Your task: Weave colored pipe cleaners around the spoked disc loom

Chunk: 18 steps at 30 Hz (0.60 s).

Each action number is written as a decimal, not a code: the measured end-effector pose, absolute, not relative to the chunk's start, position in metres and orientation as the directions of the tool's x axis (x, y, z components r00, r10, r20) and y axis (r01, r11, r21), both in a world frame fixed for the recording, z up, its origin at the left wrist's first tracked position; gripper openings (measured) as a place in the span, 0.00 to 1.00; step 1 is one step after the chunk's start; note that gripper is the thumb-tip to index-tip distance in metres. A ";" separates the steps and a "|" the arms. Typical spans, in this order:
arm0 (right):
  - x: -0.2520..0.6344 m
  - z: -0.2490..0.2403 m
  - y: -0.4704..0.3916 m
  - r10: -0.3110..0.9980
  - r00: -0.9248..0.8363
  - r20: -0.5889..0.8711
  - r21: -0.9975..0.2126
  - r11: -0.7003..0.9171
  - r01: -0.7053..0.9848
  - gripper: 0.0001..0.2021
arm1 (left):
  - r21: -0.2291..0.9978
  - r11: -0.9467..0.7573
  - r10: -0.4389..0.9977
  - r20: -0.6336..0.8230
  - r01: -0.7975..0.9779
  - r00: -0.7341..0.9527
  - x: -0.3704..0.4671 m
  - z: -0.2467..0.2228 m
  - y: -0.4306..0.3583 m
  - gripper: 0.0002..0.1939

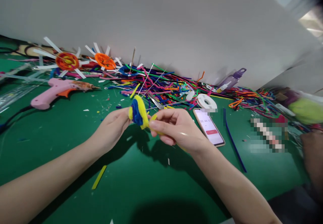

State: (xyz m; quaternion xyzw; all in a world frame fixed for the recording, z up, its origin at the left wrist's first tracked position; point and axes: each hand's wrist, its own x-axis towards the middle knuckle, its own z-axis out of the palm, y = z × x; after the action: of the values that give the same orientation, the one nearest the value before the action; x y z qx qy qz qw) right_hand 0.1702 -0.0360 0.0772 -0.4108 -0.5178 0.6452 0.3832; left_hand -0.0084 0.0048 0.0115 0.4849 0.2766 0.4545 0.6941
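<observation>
A small blue and yellow fuzzy pipe-cleaner coil (138,112) is held up over the table in front of me. My left hand (113,126) grips its left side, the fingertips partly hidden behind it. At the coil's lower right edge, my right hand (176,126) pinches a yellow end (153,117); whether this is paper or pipe cleaner I cannot tell. Behind the top of the coil a short yellow strip (135,91) slants upward. Another yellow strip (99,177) lies on the green table below my left wrist.
A pink glue gun (54,92) lies at left, with two orange coils with white strips (67,61) behind it. Loose pipe cleaners (166,87), scissors (155,101), a white spool (207,102), a phone (209,126) and a purple bottle (232,79) spread rightward. Another person's arm (313,156) shows far right.
</observation>
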 end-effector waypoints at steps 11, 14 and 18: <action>0.174 0.064 -0.023 0.996 -0.069 -0.061 -0.964 -0.077 -0.253 0.12 | 0.849 0.235 0.869 0.034 -0.473 0.493 -0.012 0.000 0.006 0.05; 0.176 0.063 -0.020 0.999 -0.018 -0.034 -0.970 -0.037 -0.241 0.12 | 0.804 0.328 0.837 -0.003 -0.496 0.548 -0.013 0.000 0.007 0.02; 0.177 0.065 -0.022 0.997 0.015 0.077 -0.989 0.078 -0.127 0.12 | 0.788 0.358 0.830 -0.023 -0.501 0.557 -0.014 0.001 0.009 0.04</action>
State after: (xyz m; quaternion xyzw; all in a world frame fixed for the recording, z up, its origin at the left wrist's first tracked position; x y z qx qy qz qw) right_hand 0.1770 -0.0215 0.0647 -0.4496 -0.4835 0.5088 0.5524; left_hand -0.0139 0.0086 0.0011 0.3820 0.2153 0.4182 0.7955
